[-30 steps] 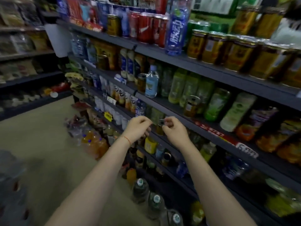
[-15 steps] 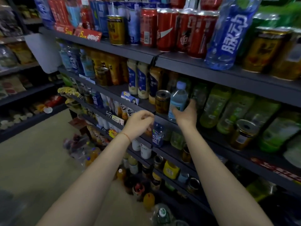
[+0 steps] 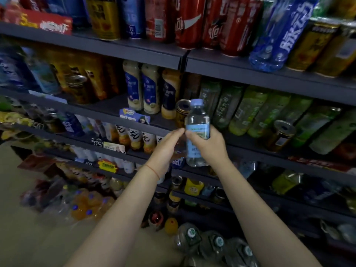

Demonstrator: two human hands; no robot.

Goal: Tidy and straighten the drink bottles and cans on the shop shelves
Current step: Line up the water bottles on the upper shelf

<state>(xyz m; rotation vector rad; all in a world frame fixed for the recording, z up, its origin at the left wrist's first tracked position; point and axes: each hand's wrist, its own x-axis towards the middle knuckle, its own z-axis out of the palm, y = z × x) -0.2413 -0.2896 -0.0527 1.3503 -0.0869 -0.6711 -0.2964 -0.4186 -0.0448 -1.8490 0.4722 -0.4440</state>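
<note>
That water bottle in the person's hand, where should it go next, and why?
Probably back onto the shelf, upright in the bare spot left of the gold can. The right hand has its grip round the water bottle, lifted clear in front of the shelf edge, among drinks of other kinds. The left hand is open beside it, ready to steady it.
</note>
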